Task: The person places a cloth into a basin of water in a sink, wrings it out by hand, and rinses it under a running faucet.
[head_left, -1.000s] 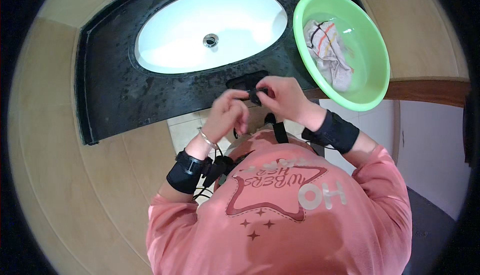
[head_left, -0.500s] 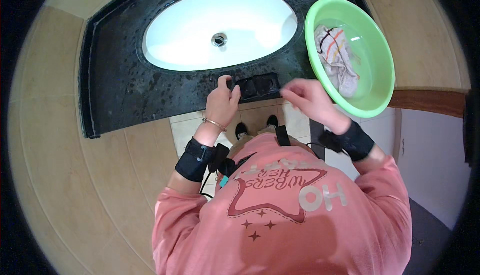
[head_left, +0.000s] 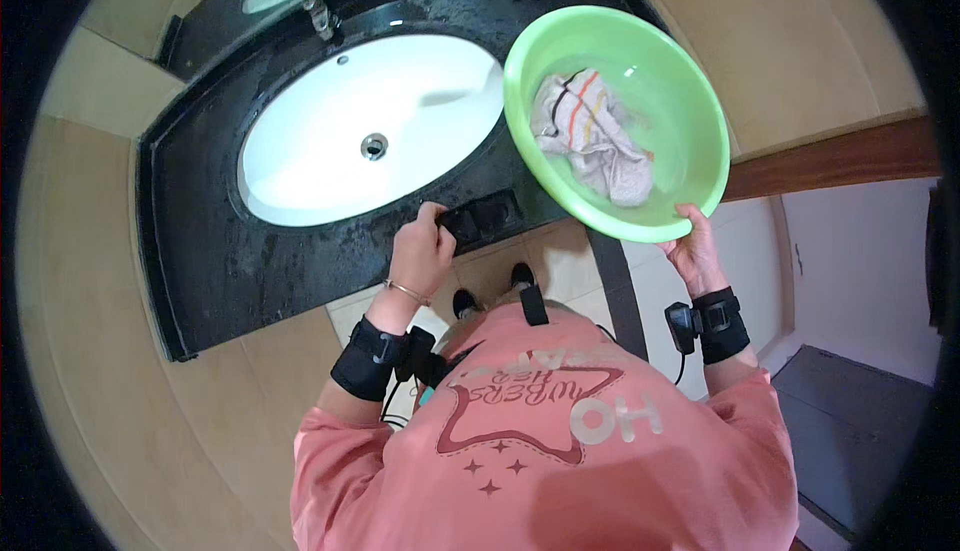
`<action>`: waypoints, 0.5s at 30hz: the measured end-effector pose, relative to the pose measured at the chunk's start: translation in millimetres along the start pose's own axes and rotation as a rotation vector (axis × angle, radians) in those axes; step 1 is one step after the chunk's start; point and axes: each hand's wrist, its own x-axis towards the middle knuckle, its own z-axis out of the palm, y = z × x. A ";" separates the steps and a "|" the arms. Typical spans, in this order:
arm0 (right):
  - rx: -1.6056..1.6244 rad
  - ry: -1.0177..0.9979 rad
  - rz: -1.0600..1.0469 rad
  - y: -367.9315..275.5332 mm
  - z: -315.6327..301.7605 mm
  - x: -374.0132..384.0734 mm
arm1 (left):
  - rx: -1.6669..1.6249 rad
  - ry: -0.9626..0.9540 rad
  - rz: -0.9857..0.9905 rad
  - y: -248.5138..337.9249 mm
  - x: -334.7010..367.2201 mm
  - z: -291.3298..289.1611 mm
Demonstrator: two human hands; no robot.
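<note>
My right hand (head_left: 693, 251) is closed on the near right rim of a light green plastic basin (head_left: 715, 141), with the thumb over the rim and the fingers beneath. In the basin's shallow water lies a crumpled pale towel (head_left: 622, 166) with dark, orange and yellow stripes. My left hand (head_left: 420, 253) is closed at the left end of a flat black rectangular thing (head_left: 488, 216) lying along the counter's front edge. Its exact kind cannot be made out, and my fingertips partly hide that end.
A white oval sink (head_left: 320, 176) is set into a wet black counter (head_left: 190, 251), with a metal faucet (head_left: 320, 19) behind it. The basin stands right of the sink, partly past the counter's front edge. A tan tiled wall (head_left: 80, 281) runs along the left.
My right hand has moved right, from beside the black thing to the basin's near rim, and has taken hold there. My left hand stays at the black thing. The view has turned.
</note>
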 end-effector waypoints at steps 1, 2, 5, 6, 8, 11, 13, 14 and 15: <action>0.060 0.032 0.010 -11.8 9.5 -11.6 | 0.018 -0.082 -0.048 20.5 -1.1 -7.5; 0.062 0.030 0.000 -20.0 1.6 -12.2 | 0.033 -0.091 -0.016 28.8 -3.3 -7.2; 0.089 0.019 0.008 -34.2 26.3 -16.2 | -0.007 -0.122 -0.028 43.1 -3.8 -10.2; 0.066 -0.047 0.044 -40.9 25.2 -0.8 | 0.004 -0.133 -0.011 42.2 0.0 -5.9; 0.059 -0.006 -0.008 -54.2 54.5 10.0 | 0.013 -0.150 -0.002 45.0 6.1 14.3; 0.037 -0.238 0.064 -73.4 9.9 76.6 | 0.018 -0.209 0.086 65.5 27.4 61.3; -0.024 -0.230 0.054 -84.5 15.3 91.9 | 0.020 -0.213 0.098 84.7 38.6 89.6; -0.018 -0.202 0.034 -87.7 15.7 98.0 | 0.020 -0.221 0.122 94.6 44.2 104.2; -0.032 -0.217 0.047 -92.5 11.4 105.5 | 0.003 -0.240 0.120 97.0 49.0 123.3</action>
